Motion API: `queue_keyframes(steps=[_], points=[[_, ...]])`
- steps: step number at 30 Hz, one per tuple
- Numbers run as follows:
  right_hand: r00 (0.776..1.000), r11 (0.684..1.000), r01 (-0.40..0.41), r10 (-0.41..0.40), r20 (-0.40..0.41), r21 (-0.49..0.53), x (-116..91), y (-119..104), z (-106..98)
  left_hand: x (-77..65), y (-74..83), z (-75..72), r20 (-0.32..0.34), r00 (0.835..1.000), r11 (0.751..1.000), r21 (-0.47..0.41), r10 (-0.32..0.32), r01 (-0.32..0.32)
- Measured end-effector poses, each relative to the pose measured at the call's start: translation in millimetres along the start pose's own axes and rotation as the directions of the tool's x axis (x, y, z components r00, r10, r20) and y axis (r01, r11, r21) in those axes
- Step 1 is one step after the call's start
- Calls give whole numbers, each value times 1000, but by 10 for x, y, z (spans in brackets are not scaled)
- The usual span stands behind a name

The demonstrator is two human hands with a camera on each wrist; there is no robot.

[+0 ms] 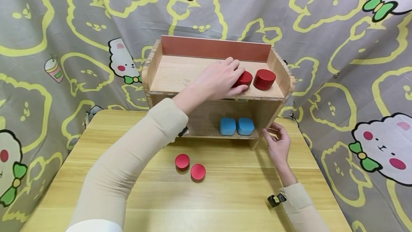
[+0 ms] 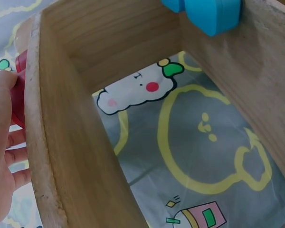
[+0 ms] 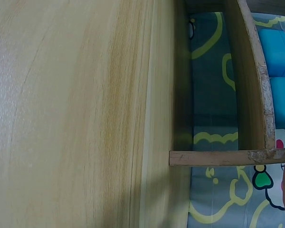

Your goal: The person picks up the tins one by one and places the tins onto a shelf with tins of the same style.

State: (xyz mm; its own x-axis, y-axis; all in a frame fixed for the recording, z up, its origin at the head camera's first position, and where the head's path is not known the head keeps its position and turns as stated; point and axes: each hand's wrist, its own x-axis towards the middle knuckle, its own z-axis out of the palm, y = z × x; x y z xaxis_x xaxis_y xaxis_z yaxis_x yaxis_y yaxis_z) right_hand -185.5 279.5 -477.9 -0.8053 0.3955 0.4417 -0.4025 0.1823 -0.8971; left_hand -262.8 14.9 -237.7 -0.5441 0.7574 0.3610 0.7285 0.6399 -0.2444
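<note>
The left hand (image 1: 223,78) clasps a red cylinder (image 1: 246,78) atop the wooden shelf (image 1: 180,70), just left of its twin (image 1: 264,79), while the right hand (image 1: 278,144), fingers loosely parted, touches the shelf's right side, seemingly to brace it.

One wooden shelf (image 1: 280,78) is standing near the desk's (image 1: 235,198) back edge. Two red cylinders (image 1: 265,79) are sitting toward the top board's (image 1: 183,71) right edge, two more red cylinders (image 1: 182,162) are resting out from the shelf's front edge, making four. Two blue blocks (image 1: 227,126) are sitting near the lower board's (image 1: 206,131) right end.
</note>
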Motion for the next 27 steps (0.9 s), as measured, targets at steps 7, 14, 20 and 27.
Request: queue_keyframes(steps=[7, 14, 20, 27], points=[[1000, 1000, 1, -1, 0, -1, -2, -11, 0, 36, -6, 15, 10, 1000, 1000, -13, -11, 11], [1000, 1000, 3, -3, -2, -2, -2, -8, -1, 61, -6, 22, 24, 1000, 1000, -20, -19, 20], [1000, 1000, -6, 6, -1, 0, -4, -21, -5, 77, -5, 18, 46, 998, 999, -24, -30, 31], [1000, 1000, 1, -1, 5, -6, -4, -15, -7, 59, -26, 20, 39, 998, 997, -61, -38, 41]])
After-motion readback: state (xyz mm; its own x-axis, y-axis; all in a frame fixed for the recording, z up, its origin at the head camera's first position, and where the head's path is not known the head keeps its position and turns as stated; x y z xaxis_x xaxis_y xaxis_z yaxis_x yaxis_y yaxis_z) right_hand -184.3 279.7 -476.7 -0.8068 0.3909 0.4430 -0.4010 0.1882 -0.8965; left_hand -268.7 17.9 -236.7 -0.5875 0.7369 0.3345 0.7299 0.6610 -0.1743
